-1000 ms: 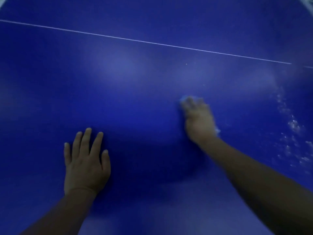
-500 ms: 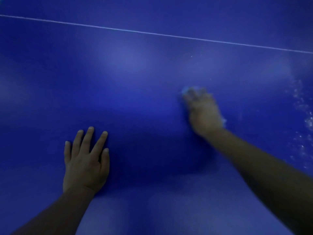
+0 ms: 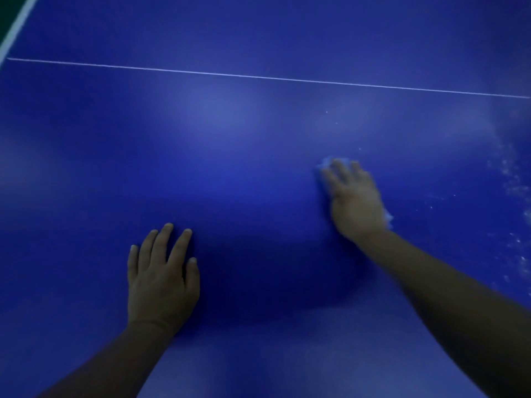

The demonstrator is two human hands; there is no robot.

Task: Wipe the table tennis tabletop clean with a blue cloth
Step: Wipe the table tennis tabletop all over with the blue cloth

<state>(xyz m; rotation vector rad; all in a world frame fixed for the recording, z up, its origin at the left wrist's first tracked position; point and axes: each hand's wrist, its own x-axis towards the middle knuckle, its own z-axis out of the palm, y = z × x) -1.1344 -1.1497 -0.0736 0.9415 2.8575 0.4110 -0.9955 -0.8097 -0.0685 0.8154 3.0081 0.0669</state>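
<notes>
On dark blue table tennis tabletop (image 3: 258, 133) | right hand (image 3: 355, 201) flat, fingers straight, pressing pale blue cloth (image 3: 327, 162) | left hand (image 3: 162, 278) flat, fingers spread, empty

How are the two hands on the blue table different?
The left hand lies flat on the bare tabletop with nothing under it; the right hand presses on a pale blue cloth. The left hand is nearer the person; the right hand reaches farther out, closer to the white specks. Both have straight fingers, palms down.

Dim light, soft pale reflections on the surface, dark green floor (image 3: 4, 15) at top-left corner
</notes>
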